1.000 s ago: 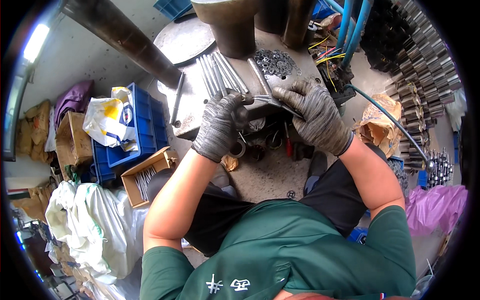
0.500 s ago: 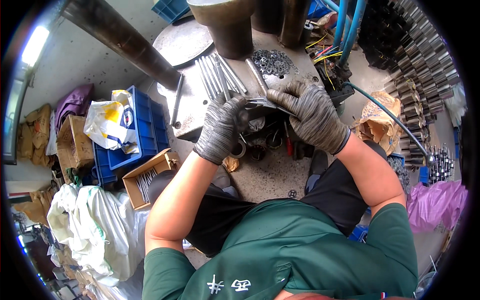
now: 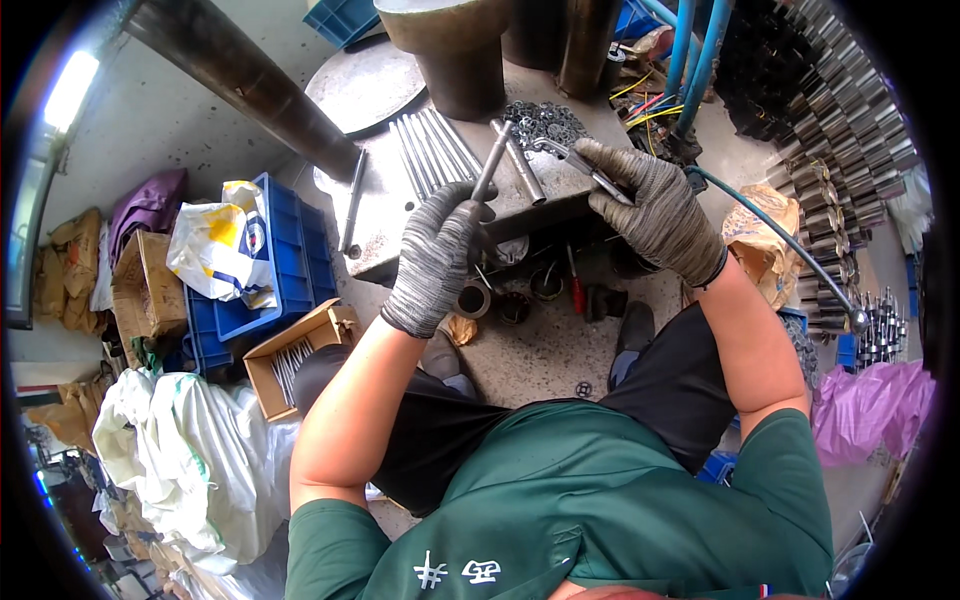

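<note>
Both my hands wear grey striped knit gloves. My left hand (image 3: 436, 250) is closed around a slim metal rod (image 3: 493, 158), which points up and away over the table's front edge. In my right hand (image 3: 655, 212) is a pair of pliers (image 3: 597, 173), jaws toward the far left; a small ring seems to sit at their tip. Rod and pliers are apart. Between them a thicker metal bar (image 3: 520, 165) lies on the metal table (image 3: 380, 215). Beyond the pliers is a pile of small dark rings (image 3: 545, 128). Several slim rods (image 3: 430, 150) lie side by side left of the bar.
A heavy metal cylinder (image 3: 462, 70) stands at the back of the table, and a thick column (image 3: 245, 85) slants at far left. Blue crates (image 3: 290, 250) and a carton of rods (image 3: 290, 365) stand left. A green hose (image 3: 780, 230) crosses at right.
The hands have moved apart. The pliers have come away from the rod, going right and up with my right hand. The rod in my left hand now tilts to the right.
</note>
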A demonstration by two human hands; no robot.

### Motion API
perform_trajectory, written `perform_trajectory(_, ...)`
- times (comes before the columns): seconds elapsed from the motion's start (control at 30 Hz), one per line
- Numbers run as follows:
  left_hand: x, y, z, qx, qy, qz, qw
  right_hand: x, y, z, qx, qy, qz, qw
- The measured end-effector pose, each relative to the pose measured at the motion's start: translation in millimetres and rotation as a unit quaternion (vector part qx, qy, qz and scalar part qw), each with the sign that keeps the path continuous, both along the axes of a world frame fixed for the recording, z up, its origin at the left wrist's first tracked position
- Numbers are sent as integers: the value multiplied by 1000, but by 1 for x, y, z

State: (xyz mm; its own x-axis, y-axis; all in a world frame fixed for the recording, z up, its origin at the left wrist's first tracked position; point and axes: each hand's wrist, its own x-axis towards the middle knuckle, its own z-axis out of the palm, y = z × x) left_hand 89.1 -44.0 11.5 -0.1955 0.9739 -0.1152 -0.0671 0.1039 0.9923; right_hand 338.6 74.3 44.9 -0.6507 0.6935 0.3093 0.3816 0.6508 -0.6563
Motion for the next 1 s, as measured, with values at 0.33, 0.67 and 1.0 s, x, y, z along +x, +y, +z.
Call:
perform_trajectory(0.33, -4, -4, -2, 43, 160, -9, 986, 21, 11, 14, -163, -33, 73, 983)
perform_trajectory(0.67, 3, -5, -3, 65, 27, -61, 996, 12, 4, -12, -57, -69, 206, 974)
perform_trajectory(1.0, 5, -5, -2, 18, -103, -96, 990, 0, -7, -12, -165, -91, 214, 958)
